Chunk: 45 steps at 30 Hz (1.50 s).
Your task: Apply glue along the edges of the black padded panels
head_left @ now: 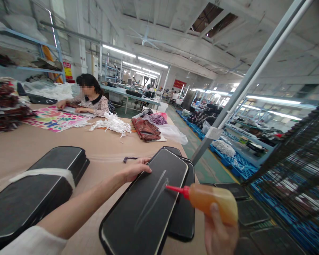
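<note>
My left hand (138, 169) grips the upper left edge of a long black panel with rounded ends (149, 202), its thumb on top. In my right hand (220, 230) is a bottle of amber liquid (214, 202) with a red nozzle. The nozzle's tip points left, at or just above the panel's face, by two pale shiny streaks (151, 200). Beneath and to the right of this panel lie more black panels (184, 219). On the left, a stack of similar black panels (34, 187) is bound with a white band (46, 172).
Across the brown table (101, 148) a person (91, 95) works over colourful cloth (58, 118). White strips (113, 124) and folded red-brown cloth (146, 128) lie near the far edge. A slanted metal post (228, 113) rises at the right; more dark panels (252, 212) lie beyond the table.
</note>
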Each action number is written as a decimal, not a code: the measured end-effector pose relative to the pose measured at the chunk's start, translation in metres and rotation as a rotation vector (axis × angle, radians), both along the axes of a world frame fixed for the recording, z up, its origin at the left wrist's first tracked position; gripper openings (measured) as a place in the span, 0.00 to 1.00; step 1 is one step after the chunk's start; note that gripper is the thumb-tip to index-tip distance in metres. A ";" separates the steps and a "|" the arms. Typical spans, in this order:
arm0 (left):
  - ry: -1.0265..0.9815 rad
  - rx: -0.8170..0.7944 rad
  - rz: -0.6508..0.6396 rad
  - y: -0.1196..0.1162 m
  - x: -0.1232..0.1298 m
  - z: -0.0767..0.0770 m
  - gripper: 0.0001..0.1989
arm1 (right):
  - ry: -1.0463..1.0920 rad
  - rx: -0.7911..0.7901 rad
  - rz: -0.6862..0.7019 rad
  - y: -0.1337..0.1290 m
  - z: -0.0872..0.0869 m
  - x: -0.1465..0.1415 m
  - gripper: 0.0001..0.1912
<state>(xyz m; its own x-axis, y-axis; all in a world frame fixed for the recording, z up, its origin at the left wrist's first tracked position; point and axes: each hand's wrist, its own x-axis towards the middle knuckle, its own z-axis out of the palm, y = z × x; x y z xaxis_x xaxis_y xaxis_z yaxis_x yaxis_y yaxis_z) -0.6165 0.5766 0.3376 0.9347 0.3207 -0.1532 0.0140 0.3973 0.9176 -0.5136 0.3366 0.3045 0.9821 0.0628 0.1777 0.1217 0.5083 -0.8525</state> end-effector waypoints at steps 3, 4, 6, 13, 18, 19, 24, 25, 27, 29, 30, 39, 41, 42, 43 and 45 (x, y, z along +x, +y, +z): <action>0.002 -0.031 -0.029 -0.004 0.000 0.000 0.27 | -0.016 0.019 -0.011 0.003 0.019 0.011 0.26; 0.005 -0.039 -0.024 -0.005 0.001 -0.001 0.27 | 0.000 0.003 0.008 0.002 0.016 0.008 0.25; 0.015 -0.045 -0.005 -0.003 0.004 -0.005 0.26 | 0.043 -0.046 0.055 -0.004 0.000 -0.005 0.23; 0.017 -0.015 -0.017 -0.006 0.006 -0.006 0.26 | -0.035 -0.024 -0.001 -0.009 0.002 -0.006 0.26; -0.015 -0.015 -0.077 -0.018 0.011 -0.002 0.26 | -0.060 -0.030 -0.029 -0.004 0.017 0.005 0.26; -0.012 -0.012 -0.075 -0.019 0.013 -0.002 0.26 | -0.044 -0.064 0.000 -0.007 0.009 -0.002 0.27; -0.012 0.029 -0.062 -0.024 0.018 -0.002 0.27 | -0.052 -0.328 0.067 -0.026 -0.019 -0.028 0.38; -0.014 0.041 -0.082 -0.026 0.020 -0.002 0.27 | -0.066 -0.296 0.024 -0.027 -0.014 -0.025 0.37; -0.019 0.063 -0.139 -0.034 0.023 0.000 0.27 | -0.114 -0.168 -0.067 -0.026 0.004 -0.011 0.34; -0.026 0.089 -0.162 -0.042 0.027 0.000 0.26 | -0.170 -0.170 -0.174 -0.026 0.023 0.001 0.33; -0.027 0.104 -0.156 -0.045 0.030 0.000 0.25 | -0.190 -0.182 -0.201 -0.027 0.029 0.003 0.33; 0.092 0.190 0.129 -0.042 0.078 0.025 0.29 | -0.024 0.083 -0.057 -0.086 0.017 -0.005 0.31; 0.085 0.197 0.181 -0.051 0.088 0.039 0.27 | 0.144 0.290 -0.225 -0.122 0.017 0.022 0.24; 0.087 0.200 0.211 -0.058 0.093 0.047 0.27 | 0.189 0.352 -0.275 -0.143 0.015 0.036 0.21; 0.087 0.203 0.250 -0.067 0.100 0.053 0.25 | 0.222 0.394 -0.305 -0.167 0.011 0.050 0.20; 0.075 0.210 0.300 -0.089 0.117 0.063 0.24 | 0.291 0.460 -0.343 -0.221 -0.002 0.074 0.19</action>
<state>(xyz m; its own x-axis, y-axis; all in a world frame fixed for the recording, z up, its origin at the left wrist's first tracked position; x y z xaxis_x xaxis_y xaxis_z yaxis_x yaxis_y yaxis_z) -0.4993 0.4877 0.4007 0.7833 0.6101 -0.1194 -0.0042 0.1972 0.9804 -0.4399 0.1159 0.3029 0.9448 -0.2830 -0.1649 0.1395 0.8032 -0.5791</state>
